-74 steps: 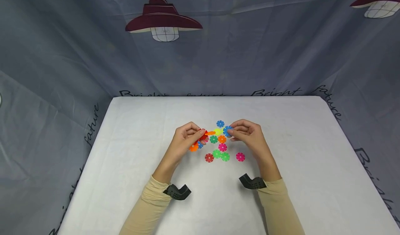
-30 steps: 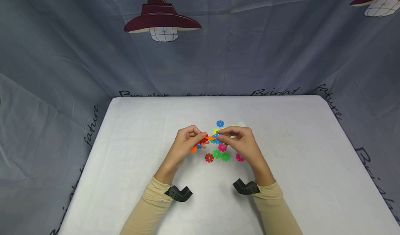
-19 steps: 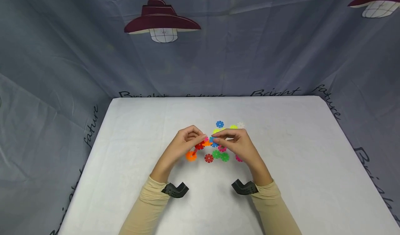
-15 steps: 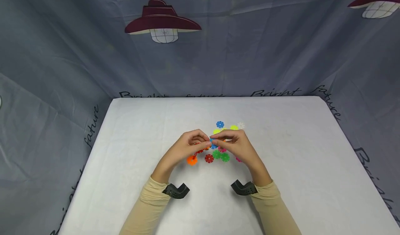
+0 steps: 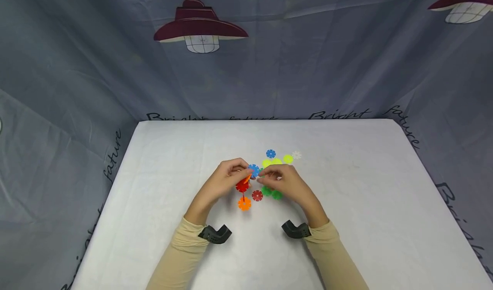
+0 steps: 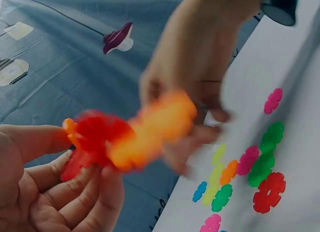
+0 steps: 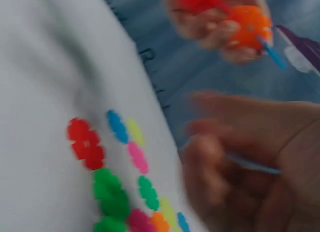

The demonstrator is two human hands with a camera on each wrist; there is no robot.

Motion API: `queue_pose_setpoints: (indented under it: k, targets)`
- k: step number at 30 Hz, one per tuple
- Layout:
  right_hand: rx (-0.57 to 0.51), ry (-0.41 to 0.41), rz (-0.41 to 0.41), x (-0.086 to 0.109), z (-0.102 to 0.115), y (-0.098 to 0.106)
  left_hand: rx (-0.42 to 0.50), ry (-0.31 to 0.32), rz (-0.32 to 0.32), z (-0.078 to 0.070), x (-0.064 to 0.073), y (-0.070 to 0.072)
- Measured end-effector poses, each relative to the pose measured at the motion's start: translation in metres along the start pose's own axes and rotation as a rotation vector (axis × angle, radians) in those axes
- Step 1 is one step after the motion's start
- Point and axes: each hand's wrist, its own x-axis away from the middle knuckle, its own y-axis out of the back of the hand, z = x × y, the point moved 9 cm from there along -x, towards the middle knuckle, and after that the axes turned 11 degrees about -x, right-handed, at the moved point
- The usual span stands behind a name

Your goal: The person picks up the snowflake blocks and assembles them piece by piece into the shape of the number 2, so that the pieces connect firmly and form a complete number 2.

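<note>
My left hand [image 5: 227, 176] pinches a joined chain of notched plastic discs above the table. In it I see a red disc [image 5: 242, 187], an orange disc [image 5: 244, 204] hanging at the near end, and a blue disc [image 5: 253, 170] at the far end. The right wrist view shows that blue disc edge-on, slotted into another orange disc [image 7: 250, 26]. Just right of the chain is my right hand [image 5: 286, 183], its thumb and fingertips a little apart and apparently holding nothing. Both the chain and the right hand are blurred in the left wrist view.
Loose discs lie on the white table [image 5: 173, 165] under and beyond the right hand: dark red [image 5: 257, 195], green [image 5: 276, 194], yellow [image 5: 288, 158], white [image 5: 296, 155] and blue [image 5: 271, 153]. A pink disc [image 6: 273, 100] shows in the left wrist view. A grey printed curtain [image 5: 308, 67] hangs behind.
My right hand has brought a blue disc left to the chain, then let it go and drawn slightly away. The chain has turned in my left hand, its orange end swinging nearer.
</note>
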Motion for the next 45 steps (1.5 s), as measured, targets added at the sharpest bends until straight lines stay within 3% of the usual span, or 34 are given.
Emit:
queue_pose_setpoints:
  k: [3,6,16,18,23,27,29,45]
  targets:
    - [0.166,-0.057,0.133,-0.002,-0.013,-0.022,0.024,0.004,-0.020,0.001,0.001,0.004]
    - [0.214,-0.090,0.220,-0.002,-0.022,-0.038,0.037,0.004,-0.023,0.001,0.001,0.005]
    - [0.233,-0.074,0.205,-0.002,-0.024,-0.041,0.080,0.017,-0.010,0.000,0.001,0.004]
    - [0.190,-0.086,0.207,-0.002,-0.025,-0.039,0.078,0.019,-0.010,0.001,0.001,0.004]
    - [-0.037,-0.052,0.111,-0.002,-0.017,-0.015,0.068,0.022,-0.014,0.000,0.002,0.005]
    - [-0.210,0.088,-0.029,0.003,0.008,0.012,0.065,0.038,-0.012,0.000,0.002,0.005]
    - [-0.258,0.139,-0.062,0.006,0.018,0.019,0.068,0.044,-0.011,0.001,0.002,0.005]
    - [-0.216,0.335,-0.134,0.015,0.042,0.026,0.091,0.044,0.007,-0.001,0.003,0.003]
